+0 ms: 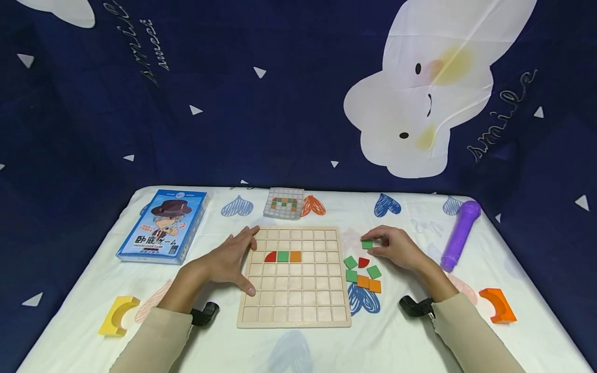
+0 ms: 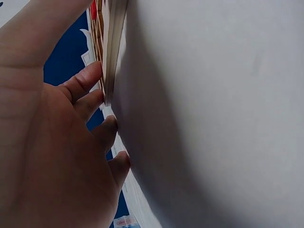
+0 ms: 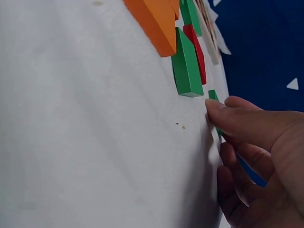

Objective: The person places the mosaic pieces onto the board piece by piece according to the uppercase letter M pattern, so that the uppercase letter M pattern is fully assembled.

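Observation:
A wooden grid board (image 1: 310,299) lies mid-table with a red quarter-round tile (image 1: 271,257), a green tile (image 1: 283,256) and an orange tile (image 1: 295,256) in one row. My left hand (image 1: 228,259) rests at the board's left edge, thumb and fingers spread along it; the left wrist view shows fingertips (image 2: 95,71) against the rim. To the right of the board, my right hand (image 1: 396,247) pinches a green square tile (image 1: 367,244) between thumb and fingers, close over the cloth. Loose green tiles (image 1: 374,272), orange tiles (image 1: 375,286) and a red one (image 1: 363,262) lie just below it.
Behind the board lies a small pattern card (image 1: 284,203) showing coloured squares. A blue game box (image 1: 163,228) sits at the back left, a purple cylinder (image 1: 459,237) at the right. Arch blocks, yellow (image 1: 117,316) and orange (image 1: 498,305), flank the forearms.

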The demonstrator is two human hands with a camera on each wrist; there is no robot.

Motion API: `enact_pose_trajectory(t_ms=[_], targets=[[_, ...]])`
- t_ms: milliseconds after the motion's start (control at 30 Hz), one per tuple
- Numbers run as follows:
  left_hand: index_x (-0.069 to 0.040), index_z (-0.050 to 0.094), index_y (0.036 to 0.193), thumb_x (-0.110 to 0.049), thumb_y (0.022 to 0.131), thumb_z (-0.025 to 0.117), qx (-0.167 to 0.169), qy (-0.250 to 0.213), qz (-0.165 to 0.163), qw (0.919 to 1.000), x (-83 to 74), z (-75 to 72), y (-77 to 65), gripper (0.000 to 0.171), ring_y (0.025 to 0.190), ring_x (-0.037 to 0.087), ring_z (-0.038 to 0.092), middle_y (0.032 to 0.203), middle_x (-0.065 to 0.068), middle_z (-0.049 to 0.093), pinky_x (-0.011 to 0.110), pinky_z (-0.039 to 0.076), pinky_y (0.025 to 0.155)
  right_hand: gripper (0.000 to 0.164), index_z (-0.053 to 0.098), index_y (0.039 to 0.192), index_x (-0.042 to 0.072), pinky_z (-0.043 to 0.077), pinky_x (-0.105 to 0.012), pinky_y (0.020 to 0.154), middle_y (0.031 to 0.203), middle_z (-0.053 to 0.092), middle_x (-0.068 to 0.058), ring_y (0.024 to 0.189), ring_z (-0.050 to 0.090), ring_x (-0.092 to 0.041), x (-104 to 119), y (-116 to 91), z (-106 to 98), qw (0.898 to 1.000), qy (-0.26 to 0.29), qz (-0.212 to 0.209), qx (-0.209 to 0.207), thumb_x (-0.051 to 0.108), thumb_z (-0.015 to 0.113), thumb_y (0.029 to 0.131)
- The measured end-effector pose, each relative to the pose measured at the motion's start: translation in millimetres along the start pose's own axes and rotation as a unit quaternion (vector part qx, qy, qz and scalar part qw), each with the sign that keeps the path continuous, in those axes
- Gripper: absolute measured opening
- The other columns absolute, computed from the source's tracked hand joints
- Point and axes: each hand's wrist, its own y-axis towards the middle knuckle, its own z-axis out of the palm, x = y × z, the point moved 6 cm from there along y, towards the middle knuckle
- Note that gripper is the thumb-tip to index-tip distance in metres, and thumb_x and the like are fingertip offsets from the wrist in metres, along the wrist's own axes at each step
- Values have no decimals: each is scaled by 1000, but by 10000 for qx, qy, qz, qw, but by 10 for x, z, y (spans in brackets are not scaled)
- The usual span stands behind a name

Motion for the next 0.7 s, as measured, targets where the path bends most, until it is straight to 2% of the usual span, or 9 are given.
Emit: enact_pose_trajectory(t_ms=[133,300,533,700], targets=[[-11,47,118,-52,49,99,16,14,-53,10000,15,-12,-26,96,160,45,9,171,19,17,68,9,128,30,76,114,14,49,-21,81,117,74,-9,96,59,-18,22,29,28,10000,-13,-57,32,9,80,85],[-10,47,119,-53,50,99,-9,28,-43,10000,18,-22,-46,96,160,45,9,171,19,18,68,10,128,29,77,113,16,48,-20,80,116,75,-6,94,59,-18,34,48,39,9999,-71,69,43,9,80,85],[-12,47,113,-51,49,100,0,43,-74,10000,3,-25,-45,92,160,45,10,172,19,17,66,11,129,27,77,113,16,56,-35,95,117,75,-7,106,66,-21,27,55,14,9999,29,131,15,11,80,86],[-11,46,112,-50,52,99,19,13,9,10000,-27,-15,-38,89,160,46,10,171,20,18,69,10,128,26,77,112,13,57,-19,87,116,75,-9,101,71,-22,58,40,-34,9998,104,87,-124,7,79,86]])
